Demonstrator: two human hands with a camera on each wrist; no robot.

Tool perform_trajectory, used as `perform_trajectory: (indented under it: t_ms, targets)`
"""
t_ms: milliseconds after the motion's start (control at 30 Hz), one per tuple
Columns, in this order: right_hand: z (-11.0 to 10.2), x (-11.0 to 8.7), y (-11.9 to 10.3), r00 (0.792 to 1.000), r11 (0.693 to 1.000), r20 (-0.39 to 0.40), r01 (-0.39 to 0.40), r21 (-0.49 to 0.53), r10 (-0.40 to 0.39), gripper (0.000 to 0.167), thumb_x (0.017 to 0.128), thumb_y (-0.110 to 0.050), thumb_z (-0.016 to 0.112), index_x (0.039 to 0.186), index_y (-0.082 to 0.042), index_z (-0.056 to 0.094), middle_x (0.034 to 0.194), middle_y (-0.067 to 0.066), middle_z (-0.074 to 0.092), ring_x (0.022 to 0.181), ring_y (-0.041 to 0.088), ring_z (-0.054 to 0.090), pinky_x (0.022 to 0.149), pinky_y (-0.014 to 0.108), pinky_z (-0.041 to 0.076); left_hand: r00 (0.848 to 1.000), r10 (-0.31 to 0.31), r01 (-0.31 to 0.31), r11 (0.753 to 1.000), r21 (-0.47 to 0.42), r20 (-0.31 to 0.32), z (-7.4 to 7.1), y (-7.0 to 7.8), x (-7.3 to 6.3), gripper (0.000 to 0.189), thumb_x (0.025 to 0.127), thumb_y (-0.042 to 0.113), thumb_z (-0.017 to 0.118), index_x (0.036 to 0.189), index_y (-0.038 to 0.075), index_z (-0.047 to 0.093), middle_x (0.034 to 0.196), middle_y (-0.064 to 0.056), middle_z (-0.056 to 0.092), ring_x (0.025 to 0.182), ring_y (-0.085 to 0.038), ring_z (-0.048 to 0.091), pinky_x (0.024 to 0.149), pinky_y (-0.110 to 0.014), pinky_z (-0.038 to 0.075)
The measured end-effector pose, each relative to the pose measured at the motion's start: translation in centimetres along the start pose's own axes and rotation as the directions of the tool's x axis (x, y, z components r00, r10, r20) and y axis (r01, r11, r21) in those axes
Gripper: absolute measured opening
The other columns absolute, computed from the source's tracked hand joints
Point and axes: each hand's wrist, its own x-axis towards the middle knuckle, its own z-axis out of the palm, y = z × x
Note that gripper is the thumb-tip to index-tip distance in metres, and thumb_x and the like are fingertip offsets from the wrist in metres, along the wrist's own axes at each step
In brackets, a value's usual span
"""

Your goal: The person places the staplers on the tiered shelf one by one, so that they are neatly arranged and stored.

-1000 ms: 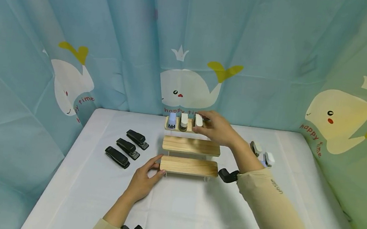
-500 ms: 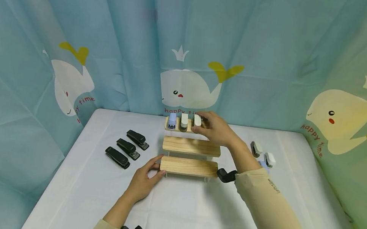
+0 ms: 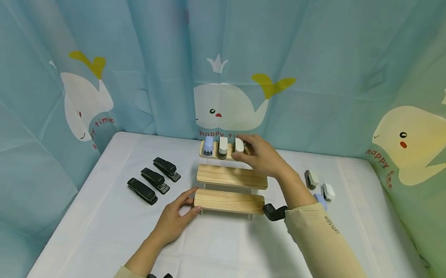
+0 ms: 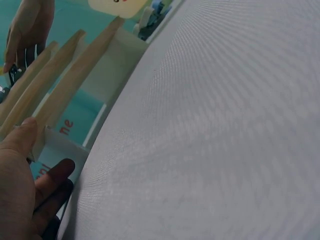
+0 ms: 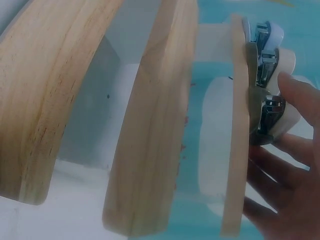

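Observation:
A three-tier wooden display stand [image 3: 229,201] with stepped boards is at the middle of the table. My left hand [image 3: 173,220] holds the left end of its lowest board, thumb at the front edge and fingers around the side. On the top board my right hand [image 3: 263,157] pinches a small white-topped stapler [image 3: 239,145] between thumb and fingers. The right wrist view shows that stapler [image 5: 272,112] with its metal mouth toward the front and its base at the board. To its left, a white stapler [image 3: 223,147] and a light blue stapler [image 3: 208,146] sit in a row.
Three black staplers [image 3: 154,179] lie slanted on the table at the left. To the right are two small white staplers [image 3: 328,192] and a light blue stapler [image 3: 320,200], partly hidden by the right sleeve. A whale-print curtain [image 3: 321,53] hangs behind the table.
My right hand has shifted slightly left along the top board with the white-topped stapler, closer to the middle one. The left hand has stayed at the lowest board.

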Motion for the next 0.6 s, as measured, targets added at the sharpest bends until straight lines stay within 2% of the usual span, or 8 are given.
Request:
perform_trajectory:
  t_ms: [267,433,500,600]
  targets:
    - [0.02,-0.10,-0.11,1.000,1.000,-0.007,-0.006,0.004,0.006,0.073,0.100,-0.047,0.066,0.159,-0.011,0.041,0.142,0.014,0.053,0.115,0.030,0.050,0.107,0.054,0.044,1.000,0.001,-0.001,1.000,-0.014,0.002,-0.02,-0.02,0.01,0.061,0.097,0.042,0.072,0.153,0.042,0.047,0.116,0.009,0.075,0.130,-0.018,0.061,0.118,-0.054,0.040]
    - [0.07,-0.12,-0.04,1.000,1.000,-0.012,0.002,0.003,-0.002,0.075,0.100,-0.046,0.067,0.159,-0.009,0.039,0.134,0.014,0.053,0.111,0.029,0.048,0.098,0.050,0.043,1.000,0.004,-0.003,1.000,-0.011,0.005,-0.03,0.09,-0.01,0.061,0.097,0.042,0.072,0.154,0.038,0.048,0.117,0.008,0.075,0.130,-0.019,0.061,0.118,-0.054,0.039]
    - [0.06,-0.12,-0.07,1.000,1.000,-0.010,0.006,0.010,-0.006,0.075,0.101,-0.045,0.067,0.160,-0.008,0.038,0.125,0.016,0.054,0.107,0.029,0.048,0.093,0.048,0.041,1.000,0.011,-0.011,1.000,-0.005,0.003,-0.03,0.16,-0.04,0.062,0.098,0.043,0.071,0.154,0.036,0.047,0.117,0.007,0.075,0.130,-0.020,0.062,0.117,-0.055,0.040]
    - [0.01,-0.16,-0.15,1.000,1.000,-0.007,0.006,0.014,-0.006,0.075,0.101,-0.044,0.067,0.160,-0.008,0.038,0.126,0.015,0.054,0.108,0.028,0.049,0.094,0.048,0.041,1.000,0.020,-0.020,1.000,-0.008,-0.002,-0.05,0.25,-0.09,0.061,0.098,0.043,0.072,0.154,0.036,0.048,0.117,0.006,0.076,0.129,-0.022,0.063,0.116,-0.057,0.040]
